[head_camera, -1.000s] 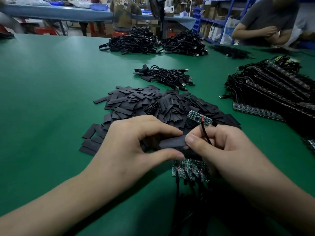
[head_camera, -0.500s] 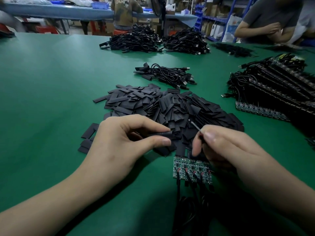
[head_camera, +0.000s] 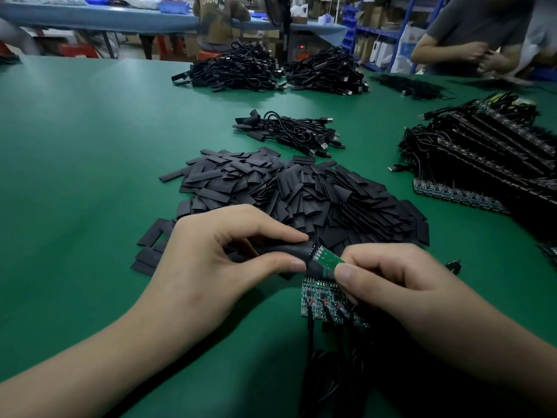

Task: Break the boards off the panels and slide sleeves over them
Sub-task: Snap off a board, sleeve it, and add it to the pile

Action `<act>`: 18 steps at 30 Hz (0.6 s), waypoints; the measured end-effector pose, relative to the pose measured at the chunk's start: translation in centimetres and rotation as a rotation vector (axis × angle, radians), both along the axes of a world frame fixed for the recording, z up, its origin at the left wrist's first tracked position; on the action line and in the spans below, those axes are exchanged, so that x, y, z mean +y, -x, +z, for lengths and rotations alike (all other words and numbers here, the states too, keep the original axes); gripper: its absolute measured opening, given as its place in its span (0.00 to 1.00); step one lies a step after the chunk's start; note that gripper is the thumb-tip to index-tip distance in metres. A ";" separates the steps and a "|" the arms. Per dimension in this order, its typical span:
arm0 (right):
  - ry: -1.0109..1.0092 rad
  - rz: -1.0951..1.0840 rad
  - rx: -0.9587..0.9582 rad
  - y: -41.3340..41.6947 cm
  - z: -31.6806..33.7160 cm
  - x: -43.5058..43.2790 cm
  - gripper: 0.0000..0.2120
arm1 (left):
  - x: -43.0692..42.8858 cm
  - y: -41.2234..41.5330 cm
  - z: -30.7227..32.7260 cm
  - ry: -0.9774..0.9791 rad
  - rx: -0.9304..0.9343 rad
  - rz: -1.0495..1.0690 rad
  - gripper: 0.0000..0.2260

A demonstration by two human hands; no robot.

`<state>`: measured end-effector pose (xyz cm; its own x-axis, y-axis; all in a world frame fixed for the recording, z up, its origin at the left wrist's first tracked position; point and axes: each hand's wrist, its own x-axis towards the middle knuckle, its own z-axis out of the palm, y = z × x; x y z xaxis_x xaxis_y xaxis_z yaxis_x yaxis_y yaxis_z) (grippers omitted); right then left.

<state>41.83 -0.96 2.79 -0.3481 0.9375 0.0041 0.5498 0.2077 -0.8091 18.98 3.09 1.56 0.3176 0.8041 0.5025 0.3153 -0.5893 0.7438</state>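
My left hand (head_camera: 217, 260) pinches a black sleeve (head_camera: 286, 251) between thumb and forefinger, its open end pointing right. My right hand (head_camera: 388, 279) pinches a small green board (head_camera: 327, 259) whose far end sits at the mouth of that sleeve. Below both hands a short green panel (head_camera: 322, 300) of joined boards lies flat on the table, with black cables running from it toward me. A big heap of flat black sleeves (head_camera: 301, 194) lies just beyond my hands.
Stacked panels with cables (head_camera: 494, 152) fill the right side. A small bundle of sleeved cables (head_camera: 295, 134) lies behind the heap, and two bigger cable piles (head_camera: 271, 70) sit farther back. A person (head_camera: 476, 31) works at the far right of the green table (head_camera: 75, 176).
The right hand has turned the board from sticking up to lying level and brought it to the sleeve's mouth. The left hand has lifted the sleeve slightly and aimed it right.
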 end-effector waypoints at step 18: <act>-0.080 0.044 -0.100 0.3 0.3 -0.4 0.18 | -0.9 0.2 0.6 -0.375 0.322 -0.056 0.07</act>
